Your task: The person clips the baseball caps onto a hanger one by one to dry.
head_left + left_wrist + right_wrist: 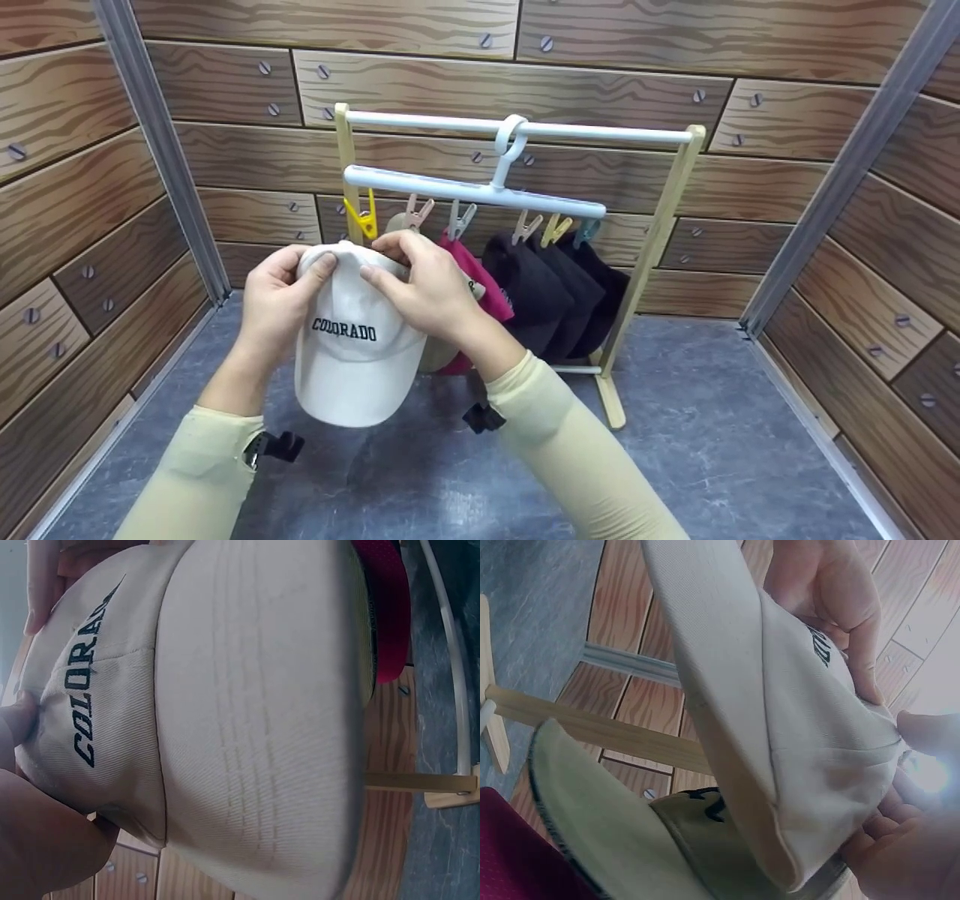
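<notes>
Between both hands hangs a white baseball cap (358,375) with dark COLORADO lettering, brim down. My left hand (277,307) pinches the crown's upper left, thumb in front and fingers behind. On the upper right of the crown, my right hand (435,289) pinches the fabric the same way; its fingers go behind the cap in the right wrist view. Just above the cap, a yellow clip (363,221) hangs at the left end of a pale blue hanger (472,190). An olive-beige cap (607,802) hangs right behind the white one.
The hanger hooks over the white rail (600,133) of a wooden-sided rack (652,255). More clips hold a magenta cap (480,277) and several dark caps (529,300). Wood-patterned walls (450,82) enclose the grey marbled floor (675,450) on three sides.
</notes>
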The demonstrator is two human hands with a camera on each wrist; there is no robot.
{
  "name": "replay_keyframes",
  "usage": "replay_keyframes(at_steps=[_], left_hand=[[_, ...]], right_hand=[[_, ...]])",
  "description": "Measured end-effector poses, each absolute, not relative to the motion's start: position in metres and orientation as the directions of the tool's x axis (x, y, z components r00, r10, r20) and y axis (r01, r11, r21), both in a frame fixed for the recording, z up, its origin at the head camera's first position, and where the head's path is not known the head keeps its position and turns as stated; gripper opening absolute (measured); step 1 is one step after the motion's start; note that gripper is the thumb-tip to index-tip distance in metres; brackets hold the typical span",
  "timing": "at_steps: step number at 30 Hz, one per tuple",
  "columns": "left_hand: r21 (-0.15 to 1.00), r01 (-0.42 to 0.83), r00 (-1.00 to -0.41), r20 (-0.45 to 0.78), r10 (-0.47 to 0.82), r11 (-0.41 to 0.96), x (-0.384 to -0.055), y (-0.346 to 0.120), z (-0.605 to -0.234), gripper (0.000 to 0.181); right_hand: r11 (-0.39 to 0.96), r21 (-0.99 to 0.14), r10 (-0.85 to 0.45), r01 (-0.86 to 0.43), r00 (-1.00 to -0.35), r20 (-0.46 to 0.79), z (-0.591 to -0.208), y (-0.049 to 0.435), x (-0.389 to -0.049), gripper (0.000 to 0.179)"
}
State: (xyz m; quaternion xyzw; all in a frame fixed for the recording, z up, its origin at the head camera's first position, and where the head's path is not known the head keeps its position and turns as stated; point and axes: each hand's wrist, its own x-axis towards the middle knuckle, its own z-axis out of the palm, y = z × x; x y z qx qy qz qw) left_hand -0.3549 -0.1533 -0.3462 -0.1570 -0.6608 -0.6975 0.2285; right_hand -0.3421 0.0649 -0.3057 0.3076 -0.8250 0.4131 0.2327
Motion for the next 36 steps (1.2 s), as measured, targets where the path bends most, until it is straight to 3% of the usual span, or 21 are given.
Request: replay_keyframes(at_steps=[9, 28, 36], left_hand=[[0.850, 0.527, -0.845, 0.523, -0.111, -0.009, -0.353, -0.156, -0.346, 0.011], [0.848, 0.530, -0.843, 0.529, -0.101, 0.016, -0.357, -0.158, -0.349, 0.013], [0.844, 0.535, -0.838, 0.535, -0.106, 0.031, -0.357, -0.159, -0.349, 0.010]], right_hand=[[0.514, -0.541, -0.275, -0.666, -0.725, 0.632, -0.290, 0.059, -0.345, 0.035], [0.776, -0.479, -0.100, -0.410, -0.830, 0.549, -0.264, 0.033, -0.365, 0.051], [0.829, -0.445, -0.054, -0.340, -0.839, 0.542, -0.259, 0.024, -0.370, 0.057]])
